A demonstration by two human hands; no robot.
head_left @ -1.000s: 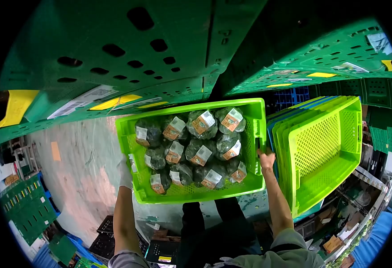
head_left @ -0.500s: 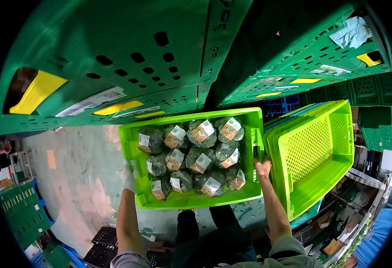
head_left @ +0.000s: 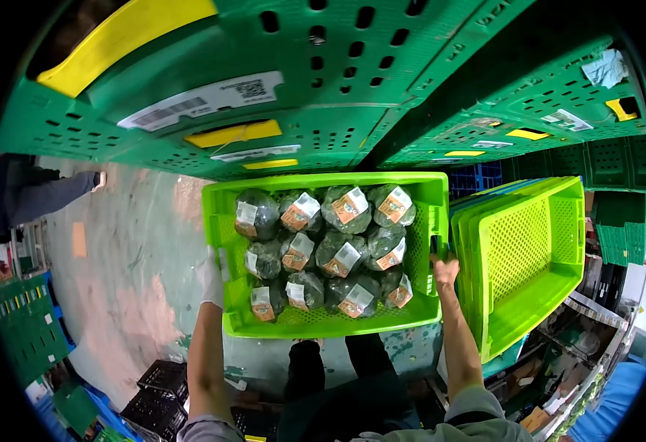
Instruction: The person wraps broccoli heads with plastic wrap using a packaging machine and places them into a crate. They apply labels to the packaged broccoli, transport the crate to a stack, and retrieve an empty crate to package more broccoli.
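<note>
In front of my legs I carry a lime-green plastic crate, one hand on each short side. Inside lie several round, dark green vegetables in clear wrap, each with a white and orange label; their exact kind is unclear. My left hand, in a white glove, grips the left side, its fingers partly hidden. At the right side, the fingers of my right hand are hooked around the handle opening. Beside that hand stands a stack of nested lime-green crates, close to the carried crate.
Tall stacks of dark green crates with yellow latches rise directly ahead. Another person's leg shows at far left over the worn floor. Black crates lie lower left; a cluttered shelf stands lower right.
The stacked dark green crates ahead look closer. The carried crate has shifted slightly to the right in view, still in both hands. Another person's leg has come into view at left.
</note>
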